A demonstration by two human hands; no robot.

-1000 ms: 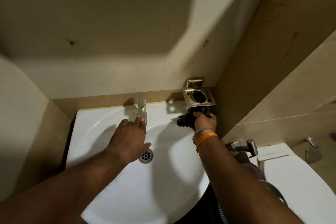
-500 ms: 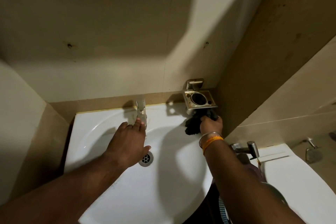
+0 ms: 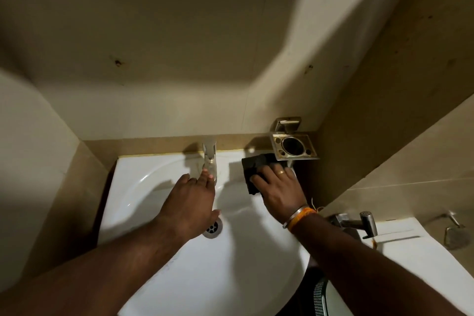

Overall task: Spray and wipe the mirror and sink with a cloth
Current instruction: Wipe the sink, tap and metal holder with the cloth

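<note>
I note my right hand point(image 3: 278, 188) pressing flat, fingers straight, on the dark cloth point(image 3: 254, 170) right of the tap point(image 3: 210, 159), long axis running front to back. Left hand point(image 3: 191, 202) relaxed, fingertips touching the tap.

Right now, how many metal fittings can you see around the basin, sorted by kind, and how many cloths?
Taps: 1, the faucet at the back of the sink.
Drains: 1, the drain.
Wall holders: 1, the metal holder.
Hand sprayers: 1, the sprayer to the right.
Cloths: 1, the dark cloth under the right hand.
Total: 5.
</note>
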